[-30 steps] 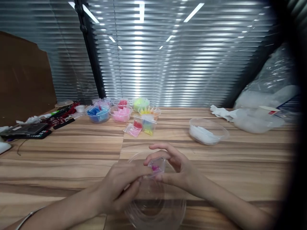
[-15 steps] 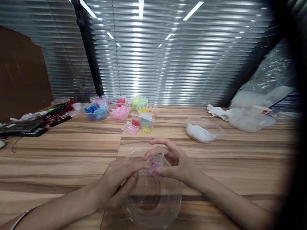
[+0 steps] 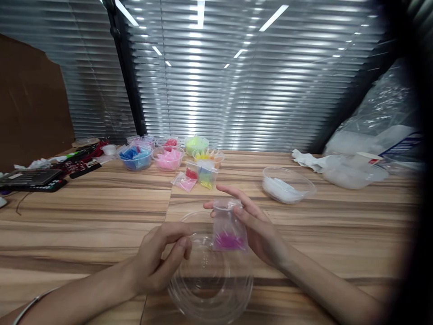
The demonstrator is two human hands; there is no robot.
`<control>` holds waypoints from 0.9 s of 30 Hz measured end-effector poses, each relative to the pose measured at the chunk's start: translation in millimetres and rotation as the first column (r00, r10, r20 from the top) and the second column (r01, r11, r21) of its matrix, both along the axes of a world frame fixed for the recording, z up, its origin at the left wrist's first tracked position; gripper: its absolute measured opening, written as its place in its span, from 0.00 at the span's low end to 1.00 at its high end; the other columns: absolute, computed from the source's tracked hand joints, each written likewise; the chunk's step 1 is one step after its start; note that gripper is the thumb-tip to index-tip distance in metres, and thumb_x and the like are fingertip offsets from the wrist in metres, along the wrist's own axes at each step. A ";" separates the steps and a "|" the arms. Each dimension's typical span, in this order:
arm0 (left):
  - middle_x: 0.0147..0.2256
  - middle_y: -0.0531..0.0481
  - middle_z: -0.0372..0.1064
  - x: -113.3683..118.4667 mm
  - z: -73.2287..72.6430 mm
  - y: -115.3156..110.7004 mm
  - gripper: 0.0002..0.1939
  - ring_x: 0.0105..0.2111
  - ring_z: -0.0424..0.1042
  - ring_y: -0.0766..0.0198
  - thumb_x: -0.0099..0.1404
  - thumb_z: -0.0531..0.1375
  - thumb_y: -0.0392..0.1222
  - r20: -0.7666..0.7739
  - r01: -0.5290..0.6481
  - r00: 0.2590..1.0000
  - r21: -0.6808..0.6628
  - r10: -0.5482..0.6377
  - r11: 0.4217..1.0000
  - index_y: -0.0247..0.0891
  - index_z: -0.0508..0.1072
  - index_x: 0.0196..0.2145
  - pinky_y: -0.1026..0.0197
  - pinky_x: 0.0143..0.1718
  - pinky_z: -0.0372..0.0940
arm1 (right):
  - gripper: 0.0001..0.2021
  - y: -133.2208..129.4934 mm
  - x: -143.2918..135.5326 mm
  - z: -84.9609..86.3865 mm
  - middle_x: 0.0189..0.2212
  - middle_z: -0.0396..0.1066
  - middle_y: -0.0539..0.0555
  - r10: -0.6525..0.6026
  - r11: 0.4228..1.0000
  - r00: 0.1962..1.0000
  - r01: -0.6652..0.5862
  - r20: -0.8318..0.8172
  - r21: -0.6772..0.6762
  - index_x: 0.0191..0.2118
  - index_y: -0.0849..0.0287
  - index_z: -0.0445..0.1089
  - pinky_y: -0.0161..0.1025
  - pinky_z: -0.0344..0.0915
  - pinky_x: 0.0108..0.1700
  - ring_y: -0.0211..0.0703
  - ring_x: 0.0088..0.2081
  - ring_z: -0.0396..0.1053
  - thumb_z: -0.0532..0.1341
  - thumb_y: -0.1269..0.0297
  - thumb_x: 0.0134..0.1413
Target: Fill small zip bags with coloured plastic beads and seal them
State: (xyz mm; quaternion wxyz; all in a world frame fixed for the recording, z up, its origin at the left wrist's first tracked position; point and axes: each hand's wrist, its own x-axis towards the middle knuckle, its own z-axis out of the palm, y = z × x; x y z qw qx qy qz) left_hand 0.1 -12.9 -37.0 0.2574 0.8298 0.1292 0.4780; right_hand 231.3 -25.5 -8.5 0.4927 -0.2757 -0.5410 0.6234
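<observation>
A small clear zip bag [image 3: 229, 225] with bright purple bits gathered at its bottom hangs upright from my right hand [image 3: 259, 225]. The right thumb lies over the bag's top part, with the other fingers behind it. To the left of the bag, apart from it, is my left hand [image 3: 162, 255], its fingers curled and thumb tip close to the index finger. Nothing shows between those fingertips. Below both hands sits a round clear plastic bowl [image 3: 241, 293] on the table; the left fingertips are over its left side.
Behind lie small bags of pink and red bits [image 3: 186, 180] and yellow bits [image 3: 205, 183]. Further back stand tubs with blue packets [image 3: 135, 158], pink packets [image 3: 168, 159] and yellow-orange packets [image 3: 208, 155]. A clear tub with white contents [image 3: 284, 187] is at right.
The bag, tilted and between both hands before, now hangs upright in my right hand with its purple bits visible. My left hand has come off it and drawn slightly left.
</observation>
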 end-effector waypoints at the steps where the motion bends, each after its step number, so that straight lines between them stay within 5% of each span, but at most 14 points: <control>1: 0.26 0.54 0.64 -0.5 -1.1 0.5 0.18 0.25 0.66 0.70 0.66 0.49 0.26 0.013 0.007 1.000 0.002 -0.007 1.000 0.38 0.59 0.51 0.68 0.29 0.63 | 0.21 0.5 -0.1 0.1 0.50 0.72 0.57 -0.004 1.000 1.000 0.004 -0.009 -0.020 0.60 0.51 0.56 0.45 0.63 0.53 0.43 0.49 0.70 0.55 0.59 0.64; 10: 0.45 0.48 0.65 -0.5 3.0 5.4 0.17 0.49 0.64 0.63 0.67 0.53 0.31 0.070 -0.124 0.988 -0.171 0.137 0.977 0.43 0.63 0.52 0.60 0.53 0.59 | 0.23 6.9 2.1 -4.5 0.52 0.71 0.56 -0.044 0.998 0.999 0.044 -0.017 0.044 0.59 0.48 0.57 0.46 0.63 0.55 0.45 0.52 0.69 0.61 0.61 0.59; 17: 0.46 0.46 0.66 0.2 1.9 9.7 0.12 0.50 0.65 0.61 0.69 0.52 0.38 0.098 -0.205 0.964 -0.317 0.247 0.926 0.41 0.67 0.49 0.60 0.53 0.61 | 0.22 8.5 4.0 -6.3 0.53 0.69 0.57 -0.089 0.993 0.995 0.086 0.041 0.085 0.57 0.49 0.57 0.52 0.61 0.59 0.49 0.54 0.68 0.61 0.61 0.59; 21: 0.52 0.46 0.64 5.8 0.8 16.7 0.17 0.54 0.64 0.58 0.67 0.54 0.40 0.312 -0.180 0.914 -0.261 0.260 0.948 0.43 0.65 0.54 0.53 0.59 0.58 | 0.22 4.6 3.4 -3.4 0.53 0.69 0.57 -0.124 0.984 0.991 0.117 0.044 0.137 0.57 0.47 0.56 0.55 0.62 0.58 0.51 0.55 0.67 0.59 0.59 0.59; 24: 0.57 0.50 0.60 9.0 17.1 17.0 0.23 0.60 0.58 0.58 0.65 0.58 0.40 0.472 -0.178 0.857 -0.107 0.208 0.978 0.46 0.63 0.57 0.52 0.65 0.51 | 0.21 4.0 5.4 1.0 0.57 0.65 0.57 -0.255 0.945 0.966 0.239 0.047 0.224 0.58 0.46 0.53 0.56 0.61 0.59 0.51 0.56 0.66 0.56 0.60 0.61; 27: 0.62 0.60 0.53 1.2 43.6 9.5 0.31 0.66 0.45 0.59 0.60 0.64 0.44 0.509 -0.221 0.833 -0.055 0.217 0.974 0.53 0.59 0.59 0.56 0.69 0.40 | 0.22 13.6 11.8 1.1 0.60 0.59 0.57 -0.460 0.844 0.882 0.400 0.099 0.356 0.60 0.46 0.48 0.57 0.59 0.61 0.52 0.59 0.62 0.53 0.61 0.62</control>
